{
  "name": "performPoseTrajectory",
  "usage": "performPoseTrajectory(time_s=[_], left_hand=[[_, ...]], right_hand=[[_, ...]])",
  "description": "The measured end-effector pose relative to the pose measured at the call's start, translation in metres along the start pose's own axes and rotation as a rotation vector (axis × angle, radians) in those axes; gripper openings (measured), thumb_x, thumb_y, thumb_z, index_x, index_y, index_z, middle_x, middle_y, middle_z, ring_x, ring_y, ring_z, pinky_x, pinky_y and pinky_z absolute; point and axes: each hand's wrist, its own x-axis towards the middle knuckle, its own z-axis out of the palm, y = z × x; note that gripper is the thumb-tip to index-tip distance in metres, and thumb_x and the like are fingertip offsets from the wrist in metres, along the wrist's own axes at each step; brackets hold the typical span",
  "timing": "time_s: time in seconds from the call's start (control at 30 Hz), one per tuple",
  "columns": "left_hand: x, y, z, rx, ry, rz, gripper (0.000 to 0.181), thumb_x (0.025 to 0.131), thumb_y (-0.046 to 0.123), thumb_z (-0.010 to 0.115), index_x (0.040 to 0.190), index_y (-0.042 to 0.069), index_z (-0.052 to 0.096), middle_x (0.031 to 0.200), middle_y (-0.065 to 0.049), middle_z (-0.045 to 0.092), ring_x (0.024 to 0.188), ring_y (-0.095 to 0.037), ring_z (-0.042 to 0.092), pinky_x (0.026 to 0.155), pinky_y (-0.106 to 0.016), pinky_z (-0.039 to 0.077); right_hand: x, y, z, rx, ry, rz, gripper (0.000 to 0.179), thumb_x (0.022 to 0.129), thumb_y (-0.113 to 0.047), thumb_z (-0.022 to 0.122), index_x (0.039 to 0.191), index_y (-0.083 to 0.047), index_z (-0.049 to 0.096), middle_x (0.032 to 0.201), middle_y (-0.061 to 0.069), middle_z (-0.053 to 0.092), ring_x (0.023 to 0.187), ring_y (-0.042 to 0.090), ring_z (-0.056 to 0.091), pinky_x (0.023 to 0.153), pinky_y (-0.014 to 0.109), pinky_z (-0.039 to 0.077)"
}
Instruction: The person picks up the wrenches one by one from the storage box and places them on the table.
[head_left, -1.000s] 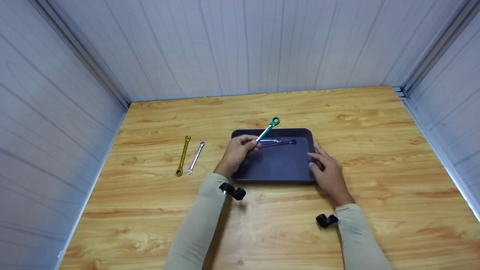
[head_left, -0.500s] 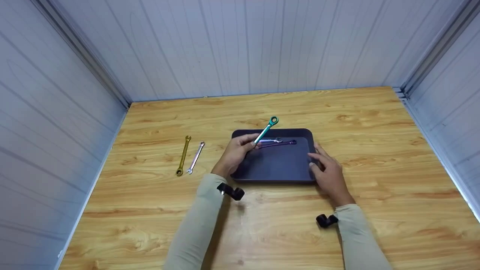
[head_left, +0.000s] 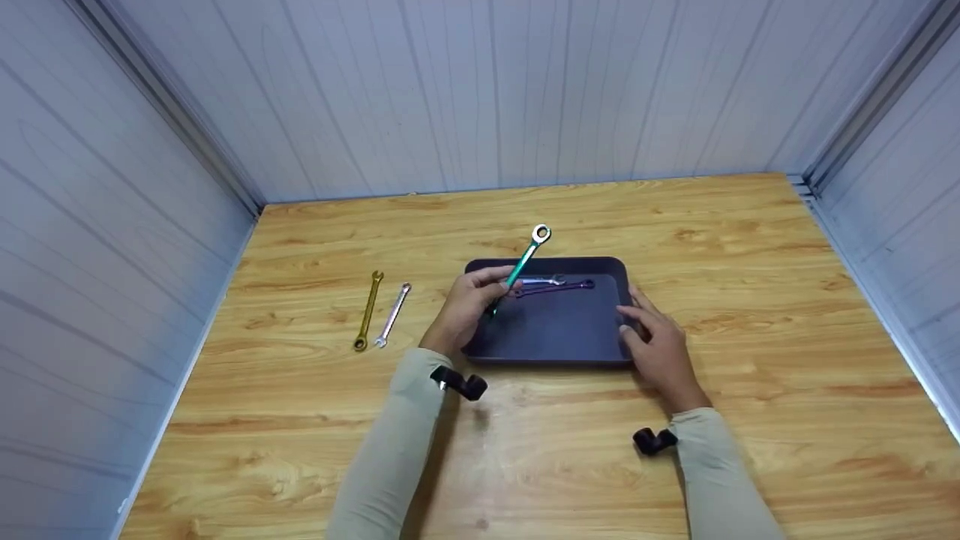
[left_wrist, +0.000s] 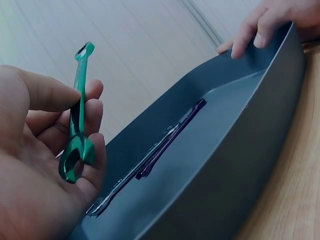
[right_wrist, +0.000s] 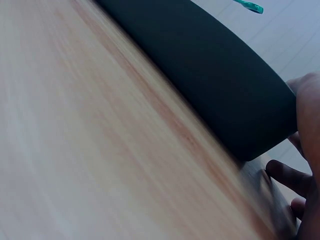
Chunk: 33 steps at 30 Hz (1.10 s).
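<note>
My left hand [head_left: 462, 307] pinches a green combination wrench [head_left: 528, 256] between thumb and fingers, above the left part of a dark tray [head_left: 559, 337]. The wrench slants upward with its ring end on top; in the left wrist view its open jaw end [left_wrist: 77, 155] points down toward the palm. Inside the tray, near the back wall, a silver wrench [head_left: 553, 280] and a purple wrench [head_left: 566, 288] lie close together, partly hidden behind the left hand. At the tray's right wall, my right hand [head_left: 661, 352] grips the rim, some fingers outside and the thumb at the inner side.
Left of the tray, a gold wrench [head_left: 368, 311] and a smaller pinkish-silver wrench [head_left: 394, 315] lie side by side on the wooden table [head_left: 555, 465]. Panelled walls [head_left: 525, 90] enclose the table at the back and both sides.
The green wrench has turned in my left hand: its ring end has moved up and slightly left, and its lower end now shows below the fingers. My right hand and the tray stay put.
</note>
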Motion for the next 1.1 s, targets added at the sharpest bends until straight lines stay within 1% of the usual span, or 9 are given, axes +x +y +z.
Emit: performPoseTrajectory(time_s=[0.07, 0.17, 0.3, 0.4, 0.57, 0.73, 0.9, 1.0, 1.1], left_hand=[[-0.001, 0.001, 0.0, 0.0, 0.006, -0.015, 0.029, 0.098, -0.002, 0.057, 0.126, -0.001, 0.067, 0.118, -0.023, 0.068, 0.12, -0.04, 0.059, 0.105, -0.051, 0.04], [-0.002, 0.002, -0.001, 0.001, 0.002, -0.016, 0.03, 0.098, 0.0, 0.059, 0.127, -0.001, 0.066, 0.117, -0.019, 0.069, 0.124, -0.039, 0.057, 0.103, -0.046, 0.043], [-0.004, 0.003, -0.002, 0.003, -0.006, -0.004, 0.031, 0.099, 0.002, 0.06, 0.129, 0.001, 0.065, 0.118, -0.019, 0.069, 0.122, -0.032, 0.06, 0.095, -0.035, 0.047], [-0.005, 0.004, -0.002, 0.004, -0.009, 0.005, 0.032, 0.098, 0.002, 0.061, 0.13, 0.001, 0.065, 0.12, -0.02, 0.068, 0.119, -0.025, 0.062, 0.091, -0.03, 0.048], [-0.006, 0.005, -0.002, 0.009, -0.003, 0.016, 0.033, 0.098, 0.0, 0.06, 0.131, 0.0, 0.064, 0.12, -0.019, 0.069, 0.116, -0.021, 0.063, 0.09, -0.028, 0.048], [-0.007, 0.005, -0.002, -0.013, -0.011, 0.023, 0.036, 0.096, -0.005, 0.061, 0.131, -0.003, 0.062, 0.117, -0.017, 0.07, 0.118, -0.029, 0.062, 0.089, -0.028, 0.051], [-0.009, 0.007, -0.003, 0.015, -0.023, 0.027, 0.037, 0.095, -0.006, 0.062, 0.132, -0.001, 0.063, 0.119, -0.016, 0.069, 0.124, -0.038, 0.056, 0.089, -0.029, 0.051], [-0.01, 0.007, -0.004, 0.027, -0.024, 0.031, 0.037, 0.095, -0.004, 0.062, 0.132, 0.001, 0.063, 0.124, -0.021, 0.065, 0.125, -0.042, 0.053, 0.087, -0.028, 0.05], [-0.011, 0.007, -0.006, 0.023, -0.025, 0.054, 0.037, 0.095, -0.004, 0.062, 0.132, 0.001, 0.062, 0.128, -0.027, 0.061, 0.122, -0.043, 0.053, 0.083, -0.027, 0.049]], right_hand=[[0.0, -0.001, 0.0, 0.004, -0.001, 0.001, 0.033, 0.095, -0.006, 0.065, 0.127, -0.005, 0.068, 0.155, 0.001, 0.042, 0.14, 0.033, 0.039, 0.112, 0.055, 0.029], [0.0, -0.001, -0.001, 0.008, -0.001, -0.002, 0.033, 0.095, -0.006, 0.065, 0.127, -0.004, 0.068, 0.155, 0.002, 0.042, 0.14, 0.033, 0.039, 0.112, 0.055, 0.028], [-0.001, 0.0, -0.001, -0.007, 0.001, -0.005, 0.032, 0.095, -0.007, 0.065, 0.126, -0.006, 0.068, 0.154, 0.001, 0.043, 0.14, 0.029, 0.041, 0.114, 0.058, 0.022], [0.0, 0.001, -0.001, -0.014, 0.001, -0.009, 0.031, 0.095, -0.008, 0.065, 0.126, -0.006, 0.069, 0.154, 0.001, 0.044, 0.14, 0.028, 0.042, 0.115, 0.06, 0.019], [0.0, 0.001, 0.0, -0.011, 0.0, -0.005, 0.031, 0.096, -0.007, 0.065, 0.127, -0.006, 0.068, 0.154, 0.001, 0.043, 0.14, 0.028, 0.041, 0.115, 0.059, 0.019], [0.0, 0.001, -0.001, -0.023, -0.011, 0.004, 0.032, 0.096, -0.009, 0.065, 0.127, -0.007, 0.068, 0.155, 0.001, 0.042, 0.141, 0.027, 0.039, 0.116, 0.06, 0.017], [0.0, 0.0, -0.001, -0.023, -0.016, -0.003, 0.032, 0.096, -0.01, 0.065, 0.128, -0.007, 0.068, 0.156, 0.002, 0.041, 0.142, 0.026, 0.038, 0.116, 0.061, 0.015], [0.0, 0.0, -0.001, -0.021, -0.016, -0.008, 0.032, 0.096, -0.01, 0.065, 0.128, -0.007, 0.068, 0.156, 0.003, 0.041, 0.142, 0.027, 0.039, 0.116, 0.061, 0.016], [0.0, 0.0, -0.001, -0.02, -0.016, -0.007, 0.032, 0.096, -0.01, 0.065, 0.128, -0.006, 0.068, 0.156, 0.003, 0.041, 0.142, 0.027, 0.038, 0.116, 0.061, 0.016]])
